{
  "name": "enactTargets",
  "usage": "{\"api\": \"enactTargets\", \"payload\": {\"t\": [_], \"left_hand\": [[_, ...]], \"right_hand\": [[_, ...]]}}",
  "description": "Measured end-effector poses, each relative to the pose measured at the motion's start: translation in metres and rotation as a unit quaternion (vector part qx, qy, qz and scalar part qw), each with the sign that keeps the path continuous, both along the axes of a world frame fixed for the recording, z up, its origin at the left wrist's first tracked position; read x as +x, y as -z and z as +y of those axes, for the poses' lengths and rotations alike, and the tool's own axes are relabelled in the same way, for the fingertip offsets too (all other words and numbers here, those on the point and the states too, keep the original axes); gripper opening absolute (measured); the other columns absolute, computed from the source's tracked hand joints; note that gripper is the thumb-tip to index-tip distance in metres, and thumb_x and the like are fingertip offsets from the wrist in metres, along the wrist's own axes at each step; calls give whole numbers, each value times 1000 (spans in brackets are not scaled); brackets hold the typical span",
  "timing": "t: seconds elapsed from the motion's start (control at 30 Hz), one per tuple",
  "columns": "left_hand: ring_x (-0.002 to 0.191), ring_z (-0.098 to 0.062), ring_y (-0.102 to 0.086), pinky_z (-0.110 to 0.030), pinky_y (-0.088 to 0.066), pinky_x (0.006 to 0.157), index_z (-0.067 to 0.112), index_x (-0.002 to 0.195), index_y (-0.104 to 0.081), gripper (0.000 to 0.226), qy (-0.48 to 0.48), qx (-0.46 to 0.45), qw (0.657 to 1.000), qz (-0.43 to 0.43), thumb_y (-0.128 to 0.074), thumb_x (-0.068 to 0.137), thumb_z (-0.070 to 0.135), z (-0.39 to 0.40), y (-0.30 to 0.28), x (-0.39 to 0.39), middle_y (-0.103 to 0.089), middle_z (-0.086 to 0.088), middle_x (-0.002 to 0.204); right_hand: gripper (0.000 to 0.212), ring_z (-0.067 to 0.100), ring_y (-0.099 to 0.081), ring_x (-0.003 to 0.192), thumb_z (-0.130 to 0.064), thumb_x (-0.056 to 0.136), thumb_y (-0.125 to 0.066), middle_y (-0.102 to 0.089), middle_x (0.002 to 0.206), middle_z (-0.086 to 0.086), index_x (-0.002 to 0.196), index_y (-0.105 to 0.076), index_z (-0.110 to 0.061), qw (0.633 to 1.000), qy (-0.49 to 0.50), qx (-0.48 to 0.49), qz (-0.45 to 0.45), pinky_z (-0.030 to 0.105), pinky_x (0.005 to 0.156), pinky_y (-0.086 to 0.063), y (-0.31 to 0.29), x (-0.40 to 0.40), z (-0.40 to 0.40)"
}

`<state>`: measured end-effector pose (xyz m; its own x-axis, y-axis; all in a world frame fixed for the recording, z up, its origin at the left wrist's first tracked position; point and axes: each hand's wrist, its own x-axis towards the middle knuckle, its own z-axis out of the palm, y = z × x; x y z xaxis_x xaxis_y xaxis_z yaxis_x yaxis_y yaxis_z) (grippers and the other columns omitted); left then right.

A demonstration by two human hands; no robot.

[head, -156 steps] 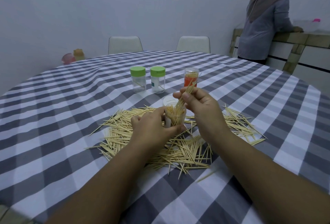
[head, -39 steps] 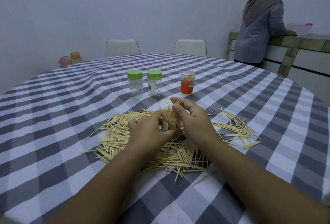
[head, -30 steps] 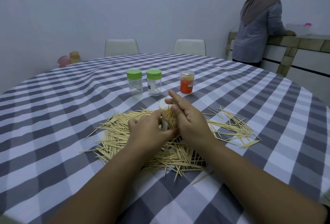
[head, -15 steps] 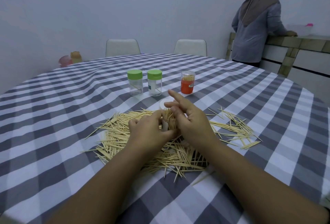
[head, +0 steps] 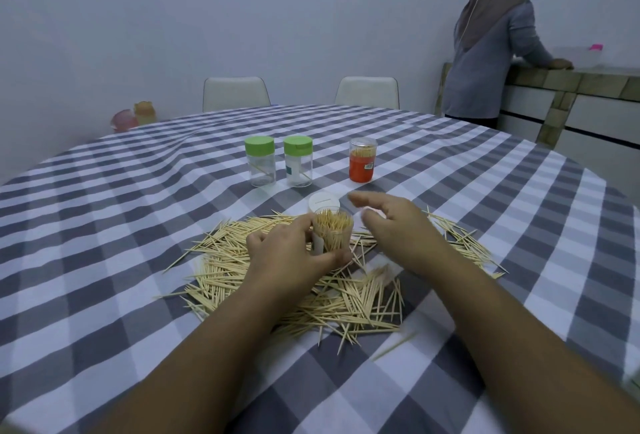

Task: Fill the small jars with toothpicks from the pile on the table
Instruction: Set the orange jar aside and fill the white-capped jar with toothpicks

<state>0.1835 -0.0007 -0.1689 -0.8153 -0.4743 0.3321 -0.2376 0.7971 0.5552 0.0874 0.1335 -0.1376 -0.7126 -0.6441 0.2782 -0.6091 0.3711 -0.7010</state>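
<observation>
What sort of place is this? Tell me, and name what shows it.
Probably a home dining room: a round table under a checked tablecloth, two white chairs at its far side, and a tiled counter by the wall.

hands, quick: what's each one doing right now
Left hand: closed around the toothpick-filled jar, holding it upright.
Right hand: open, fingers relaxed, holding nothing.

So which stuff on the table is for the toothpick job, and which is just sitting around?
For the job:
- toothpick pile
- clear jar, packed full, held in the left hand
- white lid
- two green-lidded jars
- orange-labelled jar
- right hand, open

Just sitting around:
- pink and orange containers
- two chairs
</observation>
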Motion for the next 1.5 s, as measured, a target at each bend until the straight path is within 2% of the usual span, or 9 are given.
{"api": "enactTargets", "payload": {"t": [0.1, 0.3, 0.4, 0.47, 0.57, 0.77, 1.07, 1.37, 1.5], "left_hand": [[109, -8, -51, -33, -16, 82, 40, 102, -55, 43, -3, 4, 1000, -6, -64, 71, 68, 0, -1, 0, -62, 19, 104], [105, -7, -47, -32, -14, 81, 45, 93, -47, 37, -9, 4, 1000, 2, -64, 70, 69, 0, -3, 2, -56, 21, 96], [100, -5, -46, -33, -15, 81, 44, 92, -48, 34, -22, -2, 1000, 15, -65, 71, 67, 0, -2, 1, -52, 24, 87], [104, -7, -49, -33, -17, 83, 41, 100, -53, 38, -44, -1, 999, 27, -63, 73, 66, -2, -1, 1, -57, 21, 94], [110, -12, -51, -34, -16, 84, 37, 115, -55, 53, -76, 4, 996, 37, -59, 73, 69, -6, 1, 0, -64, 14, 107], [108, -11, -52, -34, -15, 80, 37, 114, -55, 53, -96, 6, 995, 35, -57, 73, 71, -10, 2, -2, -64, 15, 101], [104, -13, -52, -33, -14, 78, 35, 109, -55, 50, -131, 13, 990, 47, -57, 75, 71, -13, 1, -2, -63, 13, 95], [105, -12, -51, -33, -16, 79, 34, 113, -55, 53, -145, 26, 988, 56, -56, 75, 71, -14, -4, 0, -61, 14, 96], [98, -9, -46, -32, -15, 80, 33, 112, -55, 50, -148, 41, 987, 53, -58, 76, 69, -14, -7, 1, -46, 21, 75]], "right_hand": [[46, 18, -50, 121, -15, 95, -43, -45, 145, -2, 138, -47, -30, 986, 57, 151, 34, 33, 102, -39, 1, -22, 13], [68, 20, -34, 136, -24, 86, -57, -30, 153, -2, 147, -28, -32, 983, 2, 176, -56, 37, 108, -34, 9, -27, 13], [73, 24, -26, 141, -39, 88, -56, -26, 155, 3, 150, -19, -29, 975, 8, 222, -23, 42, 114, -25, 16, -24, 5], [71, 24, -24, 141, -48, 91, -52, -27, 155, 4, 150, -19, -26, 966, 16, 259, 16, 40, 115, -21, 17, -21, 3], [60, 22, -32, 137, -48, 93, -50, -38, 149, 3, 146, -34, -23, 965, 17, 252, 71, 37, 111, -27, 17, -15, -2], [38, 21, -49, 121, -27, 95, -49, -56, 132, 2, 133, -53, -27, 970, -22, 213, 114, 36, 101, -39, 23, -11, -10], [48, 15, -28, 137, -43, 98, -37, -37, 149, -7, 144, -35, -29, 962, -29, 216, 164, 42, 107, -20, 28, -8, -23], [47, 19, -32, 135, -48, 98, -34, -40, 146, -3, 142, -37, -34, 951, -34, 265, 155, 46, 108, -21, 21, -8, -36], [47, 23, -32, 134, -47, 98, -35, -38, 147, 1, 143, -34, -35, 945, -42, 296, 132, 47, 107, -23, 17, -8, -44]]}}
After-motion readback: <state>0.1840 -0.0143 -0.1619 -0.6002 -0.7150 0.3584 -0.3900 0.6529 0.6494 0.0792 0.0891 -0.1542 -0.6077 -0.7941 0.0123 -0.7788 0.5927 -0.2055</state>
